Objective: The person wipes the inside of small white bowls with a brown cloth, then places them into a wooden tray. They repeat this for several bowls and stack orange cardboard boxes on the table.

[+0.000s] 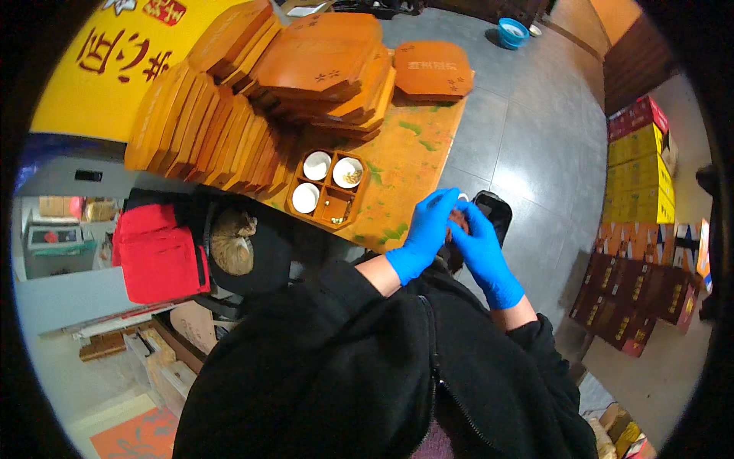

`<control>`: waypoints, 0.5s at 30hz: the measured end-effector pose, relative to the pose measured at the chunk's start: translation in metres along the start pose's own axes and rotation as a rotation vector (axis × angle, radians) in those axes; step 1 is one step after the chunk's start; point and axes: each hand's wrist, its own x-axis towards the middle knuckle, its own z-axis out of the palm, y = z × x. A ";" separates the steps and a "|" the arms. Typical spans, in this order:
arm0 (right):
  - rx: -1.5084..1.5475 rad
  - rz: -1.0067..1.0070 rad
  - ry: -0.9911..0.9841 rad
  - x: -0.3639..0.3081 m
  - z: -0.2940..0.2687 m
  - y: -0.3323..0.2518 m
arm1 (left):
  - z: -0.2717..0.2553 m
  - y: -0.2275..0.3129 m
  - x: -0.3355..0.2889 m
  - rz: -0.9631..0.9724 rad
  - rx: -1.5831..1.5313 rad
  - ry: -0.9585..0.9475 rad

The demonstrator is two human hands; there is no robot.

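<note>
Both of my hands wear blue gloves and meet at the right edge of the wooden table [413,153]. My left hand [428,233] and my right hand [482,252] have their fingers closed around a small reddish-brown thing [457,222], mostly hidden by the gloves; its kind cannot be made out. Just beyond my right hand is a black container [497,210]. To the left on the table sits an octagonal wooden tray [359,200] with compartments. Three of these hold white cups [306,197], one with small golden pieces inside; a few small pieces lie in the fourth.
Octagonal wooden boards [321,53] are stacked and leaned at the table's back left, with a separate one [433,69] at the far end. A cat [232,243] lies on a dark chair beside a red bag [160,252]. Boxes [638,294] line the right; a blue basin [512,34] stands on the floor.
</note>
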 end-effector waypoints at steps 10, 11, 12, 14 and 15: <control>-0.939 -0.210 -0.435 0.045 0.061 0.066 | -0.189 -0.014 -0.017 -0.514 -0.367 -0.020; -0.914 -0.169 -0.382 0.052 0.061 0.077 | -0.213 -0.015 -0.028 -0.438 -0.396 -0.024; -0.882 -0.133 -0.324 0.058 0.063 0.089 | -0.236 -0.016 -0.038 -0.459 -0.517 -0.014; -0.780 -0.042 -0.253 0.071 0.070 0.114 | -0.265 -0.026 -0.057 -0.267 -0.506 0.033; -0.778 -0.057 -0.221 0.079 0.075 0.124 | -0.277 -0.031 -0.063 -0.149 -0.252 0.046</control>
